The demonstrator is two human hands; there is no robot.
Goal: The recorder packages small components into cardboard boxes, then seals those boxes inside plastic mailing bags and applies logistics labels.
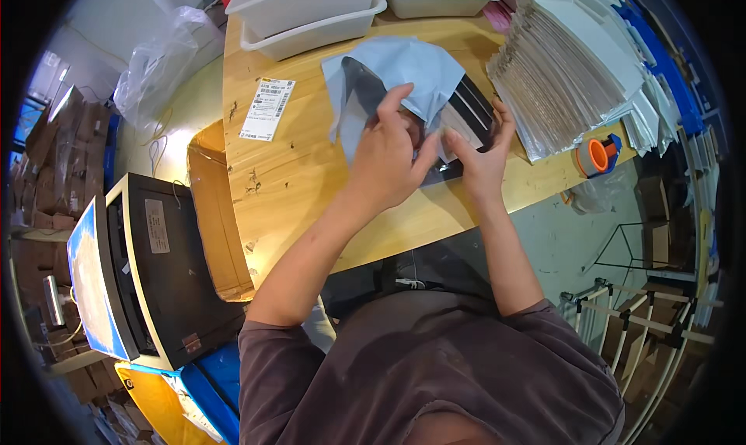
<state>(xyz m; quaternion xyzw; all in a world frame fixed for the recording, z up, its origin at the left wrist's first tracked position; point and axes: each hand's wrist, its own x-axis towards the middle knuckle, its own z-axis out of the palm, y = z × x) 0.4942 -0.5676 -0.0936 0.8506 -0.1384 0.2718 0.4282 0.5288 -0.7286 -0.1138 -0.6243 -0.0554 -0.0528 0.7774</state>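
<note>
- Pale yellow wooden counter (pixel 291 181), flat and smooth, carrying everything being handled
- Nested white rigid plastic tubs (pixel 315 33), top of the frame, probably kept back to leave working room
- Ridged stack of silvery padded mailers (pixel 556 80), upper right, likely within easy reach
- Crinkled pale blue plastic bag (pixel 412 64), upper centre, on the counter beside a dark, pale-striped flat piece (pixel 475 103)
- Left hand (pixel 388 153) and right hand (pixel 486 165) at these, fingers bent, perhaps steadying slippery film; whether they grip, I cannot tell
- White rectangular paper label (pixel 267 109), printed side up
</note>
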